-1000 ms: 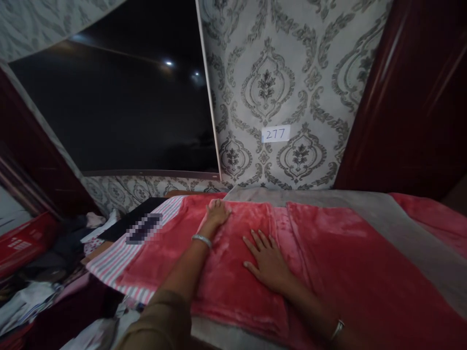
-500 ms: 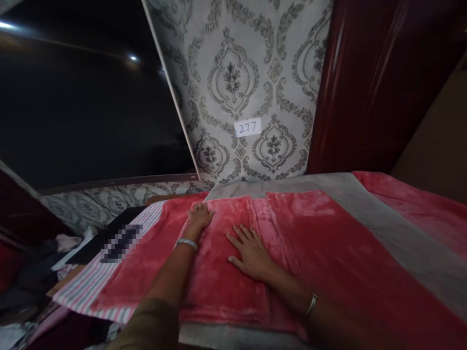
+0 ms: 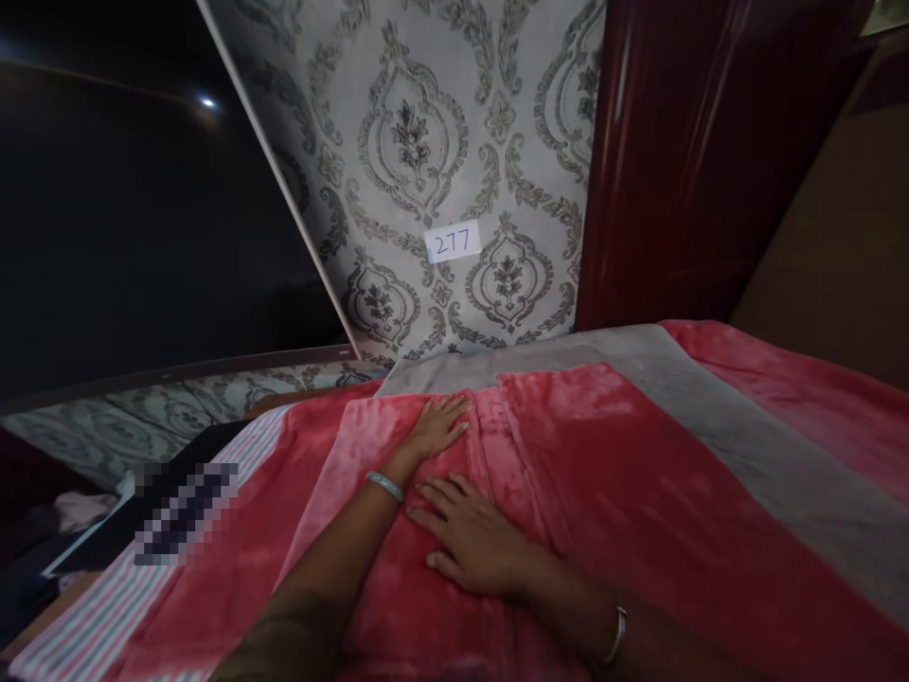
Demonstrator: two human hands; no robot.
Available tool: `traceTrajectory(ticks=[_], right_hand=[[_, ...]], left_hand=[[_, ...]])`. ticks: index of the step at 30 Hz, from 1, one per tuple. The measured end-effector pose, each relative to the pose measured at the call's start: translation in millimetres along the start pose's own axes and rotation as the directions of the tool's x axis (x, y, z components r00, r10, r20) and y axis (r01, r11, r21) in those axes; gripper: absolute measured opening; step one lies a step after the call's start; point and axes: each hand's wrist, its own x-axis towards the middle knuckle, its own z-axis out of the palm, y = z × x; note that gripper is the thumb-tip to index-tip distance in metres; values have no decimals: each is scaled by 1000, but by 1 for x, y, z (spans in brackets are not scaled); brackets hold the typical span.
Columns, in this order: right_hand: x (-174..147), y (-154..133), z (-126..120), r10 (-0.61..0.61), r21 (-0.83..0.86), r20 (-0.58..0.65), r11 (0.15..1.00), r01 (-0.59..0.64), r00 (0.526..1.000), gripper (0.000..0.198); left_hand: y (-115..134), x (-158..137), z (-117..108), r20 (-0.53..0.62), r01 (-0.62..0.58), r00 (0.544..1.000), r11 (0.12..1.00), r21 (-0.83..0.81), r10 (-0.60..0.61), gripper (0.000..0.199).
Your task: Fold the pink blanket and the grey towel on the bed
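A red plush blanket (image 3: 625, 493) lies spread in folded layers across the surface before me. My left hand (image 3: 438, 428) rests flat, fingers spread, near the far edge of a folded panel of it. Closer to me, my right hand (image 3: 475, 535) is pressed on the same panel with its fingers apart. Neither hand grips the cloth. Between this panel and the larger red part on the right runs a narrow lighter strip (image 3: 501, 436). The blanket's near edge falls partly outside the view.
Grey cloth (image 3: 745, 455) extends behind and right, with more red cloth (image 3: 781, 388) beyond. Striped cloth (image 3: 85, 606) lies at the left. A large television (image 3: 142, 208) stands by the patterned wall (image 3: 319, 161), which carries a paper marked 277 (image 3: 453, 241). A dark red panel (image 3: 660, 170) rises at the right.
My left hand has slid right across the folded panel toward its edge. My right hand has come slightly nearer to me. The camera view has shifted, so the wall and television sit farther left.
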Motion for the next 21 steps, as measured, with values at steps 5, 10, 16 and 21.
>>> traceTrajectory(ticks=[5, 10, 16, 21], right_hand=[[0, -1, 0, 21, 24, 41, 999, -22, 999, 65], [1, 2, 1, 15, -37, 35, 999, -13, 999, 64], [-1, 1, -3, 22, -57, 112, 998, -16, 993, 71], [-34, -25, 12, -51, 24, 204, 999, 47, 978, 80]], left_hand=[[-8, 2, 6, -36, -29, 999, 999, -14, 28, 57], [-10, 8, 10, -62, -36, 997, 999, 13, 36, 57], [1, 7, 4, -21, -15, 1000, 995, 103, 18, 58], [21, -3, -1, -93, 58, 995, 982, 177, -42, 56]])
